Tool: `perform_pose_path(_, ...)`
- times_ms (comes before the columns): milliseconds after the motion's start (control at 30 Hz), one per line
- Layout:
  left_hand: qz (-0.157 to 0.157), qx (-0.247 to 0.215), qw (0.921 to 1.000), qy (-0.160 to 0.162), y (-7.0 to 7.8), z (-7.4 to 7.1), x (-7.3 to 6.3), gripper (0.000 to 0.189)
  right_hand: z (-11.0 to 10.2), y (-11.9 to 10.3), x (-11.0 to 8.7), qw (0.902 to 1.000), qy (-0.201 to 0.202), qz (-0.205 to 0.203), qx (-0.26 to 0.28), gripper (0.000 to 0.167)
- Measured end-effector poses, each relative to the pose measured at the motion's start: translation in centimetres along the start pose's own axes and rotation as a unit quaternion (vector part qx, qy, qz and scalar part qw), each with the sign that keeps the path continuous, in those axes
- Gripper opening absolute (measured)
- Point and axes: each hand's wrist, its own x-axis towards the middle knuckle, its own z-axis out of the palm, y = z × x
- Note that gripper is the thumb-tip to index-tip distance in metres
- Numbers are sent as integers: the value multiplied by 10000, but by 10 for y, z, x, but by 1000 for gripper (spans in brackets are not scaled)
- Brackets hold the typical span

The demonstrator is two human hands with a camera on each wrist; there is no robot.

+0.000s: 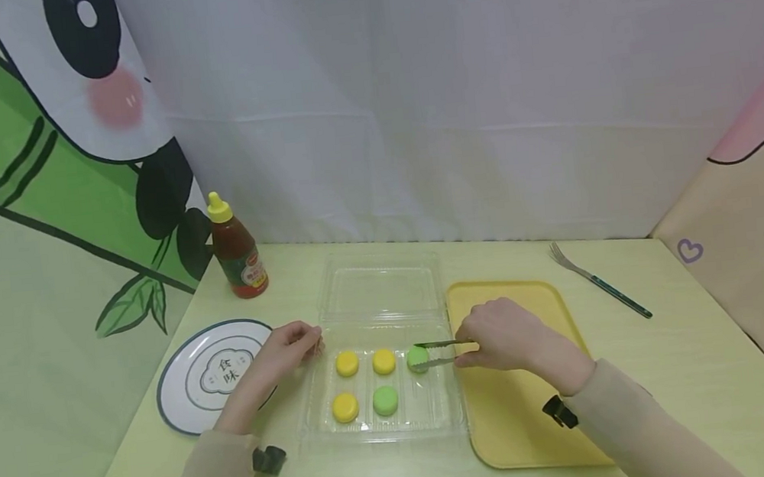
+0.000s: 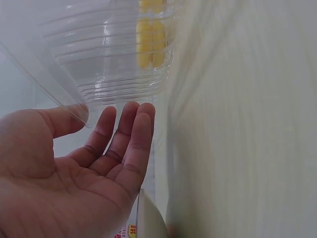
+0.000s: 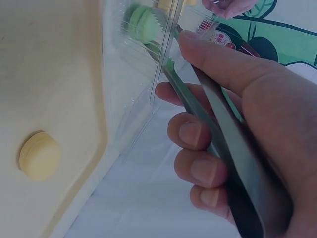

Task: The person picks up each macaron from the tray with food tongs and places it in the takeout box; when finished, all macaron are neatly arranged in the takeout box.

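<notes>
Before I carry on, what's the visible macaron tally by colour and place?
Yellow macarons in the clear plastic container: 3
Green macarons in the container: 2
Pale yellow macaron on the yellow tray: 1
Total visible: 6

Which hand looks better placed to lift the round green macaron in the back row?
Likely the right hand: it holds grey metal tongs whose tips flank that green macaron. The left hand, at the clear plastic box's left edge, holds no tool.
</notes>
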Motion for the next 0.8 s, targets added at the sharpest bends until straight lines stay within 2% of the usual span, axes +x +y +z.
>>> perform_pose_path(800, 15, -12, 10000, -34, 2, 0, -2, 29, -6, -5, 1, 9996, -174, 179, -110, 29)
